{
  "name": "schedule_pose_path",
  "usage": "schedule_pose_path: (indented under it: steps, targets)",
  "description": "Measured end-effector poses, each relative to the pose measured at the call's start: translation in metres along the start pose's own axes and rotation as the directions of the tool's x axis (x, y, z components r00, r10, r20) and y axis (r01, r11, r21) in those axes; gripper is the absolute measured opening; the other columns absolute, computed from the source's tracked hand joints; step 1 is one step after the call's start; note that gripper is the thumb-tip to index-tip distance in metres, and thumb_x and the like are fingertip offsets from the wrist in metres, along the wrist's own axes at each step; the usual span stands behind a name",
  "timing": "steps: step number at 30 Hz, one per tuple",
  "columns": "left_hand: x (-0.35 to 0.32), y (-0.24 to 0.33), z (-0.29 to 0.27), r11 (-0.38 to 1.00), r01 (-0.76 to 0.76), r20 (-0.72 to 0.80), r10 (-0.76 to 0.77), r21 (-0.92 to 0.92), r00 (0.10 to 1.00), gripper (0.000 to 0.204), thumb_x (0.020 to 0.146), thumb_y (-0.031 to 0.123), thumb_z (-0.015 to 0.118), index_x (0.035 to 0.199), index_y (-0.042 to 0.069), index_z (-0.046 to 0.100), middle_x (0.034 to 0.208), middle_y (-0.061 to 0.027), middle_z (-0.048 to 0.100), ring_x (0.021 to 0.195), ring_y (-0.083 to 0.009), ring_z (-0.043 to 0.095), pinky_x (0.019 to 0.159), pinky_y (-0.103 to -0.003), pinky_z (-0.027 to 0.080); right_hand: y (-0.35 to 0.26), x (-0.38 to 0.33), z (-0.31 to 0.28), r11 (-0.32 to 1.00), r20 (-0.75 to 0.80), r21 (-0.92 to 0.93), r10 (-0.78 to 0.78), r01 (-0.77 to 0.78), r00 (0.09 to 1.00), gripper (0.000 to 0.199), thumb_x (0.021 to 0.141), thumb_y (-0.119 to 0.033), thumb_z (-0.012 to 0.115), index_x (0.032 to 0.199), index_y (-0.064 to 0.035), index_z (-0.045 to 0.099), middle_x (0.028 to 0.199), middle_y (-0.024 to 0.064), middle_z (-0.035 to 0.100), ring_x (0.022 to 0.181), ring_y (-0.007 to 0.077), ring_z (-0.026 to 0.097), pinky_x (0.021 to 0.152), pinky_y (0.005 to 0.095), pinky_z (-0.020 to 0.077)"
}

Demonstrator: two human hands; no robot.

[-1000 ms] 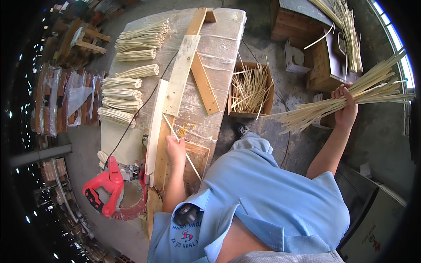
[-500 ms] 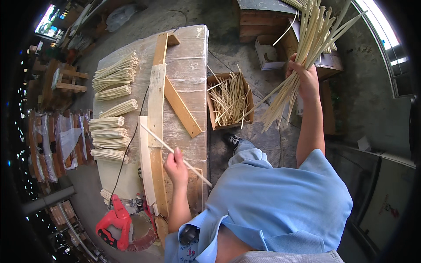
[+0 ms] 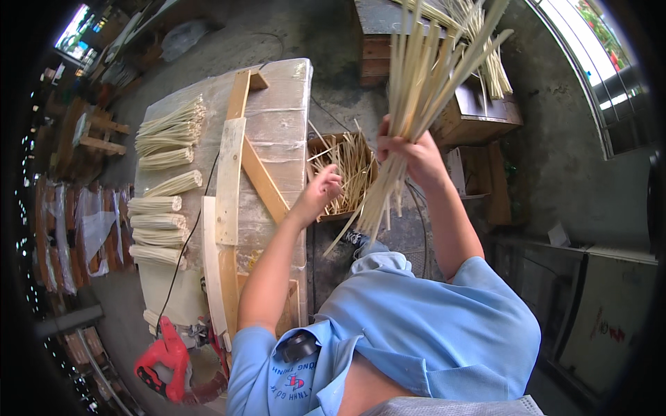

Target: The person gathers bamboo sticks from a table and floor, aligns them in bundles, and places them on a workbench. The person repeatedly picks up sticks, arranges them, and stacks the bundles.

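A large bundle of thin pale wooden strips point(image 3: 421, 76) is upright in my right hand point(image 3: 409, 152), whose fingers wrap round its lower part. Loose ends of the strips fan out above and below the grip. My left hand point(image 3: 319, 195) is over the left edge of a cardboard box point(image 3: 320, 147), its fingers partly bent and apart, with nothing seen in them. Many loose strips point(image 3: 347, 166) lie crosswise in that box. The bundle's lower ends hang in front of the box's right side.
Several bundles of strips point(image 3: 170, 128) lie along the left of the plastic-covered table point(image 3: 277, 104). Wooden boards point(image 3: 229, 180) run down its middle. A red power saw point(image 3: 166, 360) with a black cable stands at the near left. More strips point(image 3: 492, 69) rest on a cabinet at the back right.
My left hand has moved forward and right, from the boards to the box, and the single strip it held has been let go. My right hand has brought the bundle leftward, nearer the box.
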State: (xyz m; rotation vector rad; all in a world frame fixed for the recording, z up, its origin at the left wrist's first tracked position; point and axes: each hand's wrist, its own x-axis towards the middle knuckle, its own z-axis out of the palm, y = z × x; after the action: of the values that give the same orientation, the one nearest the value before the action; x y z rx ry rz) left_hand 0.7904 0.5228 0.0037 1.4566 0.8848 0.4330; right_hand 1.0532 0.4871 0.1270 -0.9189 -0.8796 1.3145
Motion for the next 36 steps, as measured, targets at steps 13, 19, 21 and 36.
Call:
schedule_pose_path:
  steps: [13, 19, 21, 36]
  targets:
    - [-0.249, 0.084, -0.017, 0.954, -0.075, -0.709, 0.267, 0.29, 0.652, 0.054, 0.078, 0.016, 0.082, 0.123, 0.001, 0.058, 0.11, -0.0085, 0.067, 0.1, -0.021, 0.065, 0.087, -0.035, 0.052, -0.012, -0.038, 0.301, 0.95, 0.876, 0.156, -0.006, -0.272, 0.482, 0.023, 0.08, -0.003, 0.07, 0.1, 0.0029, 0.061, 0.087, 0.0095, 0.063, 0.077, 0.0209, 0.066, 0.072, 0.0335, 0.0537]
    - [-0.349, 0.066, -0.018, 0.941, -0.158, -0.809, 0.337, 0.298, 0.481, 0.051, 0.079, 0.012, 0.083, 0.123, 0.0, 0.06, 0.113, -0.0097, 0.067, 0.105, -0.02, 0.064, 0.088, -0.035, 0.053, 0.0, -0.087, 0.389, 0.96, 0.999, 0.036, -0.037, -0.277, 0.002, 0.04, 0.08, -0.017, 0.08, 0.111, -0.0003, 0.062, 0.096, 0.0081, 0.065, 0.091, 0.0181, 0.065, 0.081, 0.0322, 0.0531]
    - [-0.377, 0.047, -0.019, 0.963, -0.099, -0.836, 0.267, 0.25, 0.479, 0.055, 0.078, 0.013, 0.084, 0.125, 0.001, 0.059, 0.116, -0.0104, 0.066, 0.109, -0.0212, 0.063, 0.091, -0.035, 0.052, 0.019, -0.108, 0.406, 0.974, 0.999, 0.02, -0.026, -0.226, -0.021, 0.038, 0.083, -0.023, 0.078, 0.109, -0.0018, 0.06, 0.091, 0.0083, 0.063, 0.087, 0.0204, 0.066, 0.075, 0.0345, 0.0542]
    - [-0.406, -0.022, -0.002, 0.996, 0.028, -0.934, 0.075, 0.09, 0.348, 0.063, 0.076, 0.026, 0.085, 0.126, 0.001, 0.056, 0.113, -0.0127, 0.065, 0.106, -0.0253, 0.064, 0.09, -0.039, 0.052, 0.127, -0.148, 0.416, 0.886, 0.999, -0.041, 0.025, -0.461, -0.041, 0.047, 0.087, -0.032, 0.075, 0.113, 0.0031, 0.06, 0.09, 0.0126, 0.066, 0.085, 0.0207, 0.066, 0.078, 0.0349, 0.0542]
